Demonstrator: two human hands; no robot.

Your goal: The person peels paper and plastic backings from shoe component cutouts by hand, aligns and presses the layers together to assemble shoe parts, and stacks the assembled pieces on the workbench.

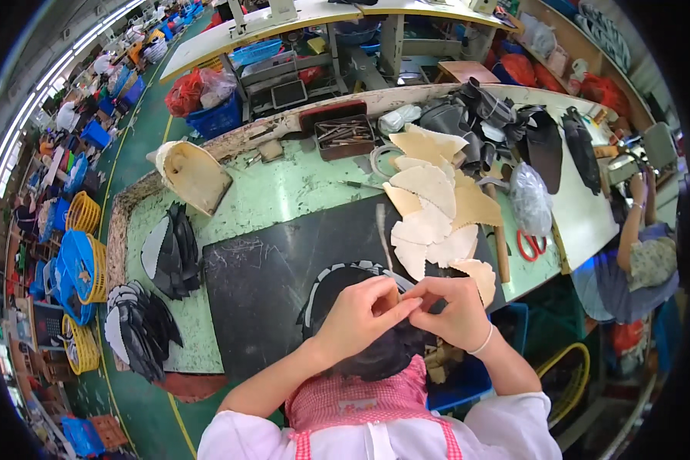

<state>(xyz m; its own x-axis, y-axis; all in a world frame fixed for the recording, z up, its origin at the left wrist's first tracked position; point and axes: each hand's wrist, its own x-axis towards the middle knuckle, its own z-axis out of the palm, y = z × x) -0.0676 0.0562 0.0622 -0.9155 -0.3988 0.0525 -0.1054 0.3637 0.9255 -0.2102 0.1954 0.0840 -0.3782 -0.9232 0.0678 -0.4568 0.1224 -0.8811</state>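
Note:
My left hand [366, 313] and my right hand [454, 310] meet over the near edge of the table, thumbs and forefingers pinched together at the tips. Whatever lies between those fingertips is too small to name. Under and behind both hands is a black piece [326, 295] with a pale, notched edge, partly hidden by the left hand. It rests on a dark cutting mat [264, 268]. Just beyond the right hand, cream pieces with zigzag edges [429, 226] are heaped. A thin pale tool [382, 230] lies on the mat left of that heap.
Two stacks of black cut pieces [172, 257] [138, 330] lie at the left. Farther back are a cream curved container [195, 180] and a tool tray [345, 138]. Red-handled scissors [530, 245] and a wooden-handled tool [501, 253] lie right. Another person's arm [629, 230] shows far right.

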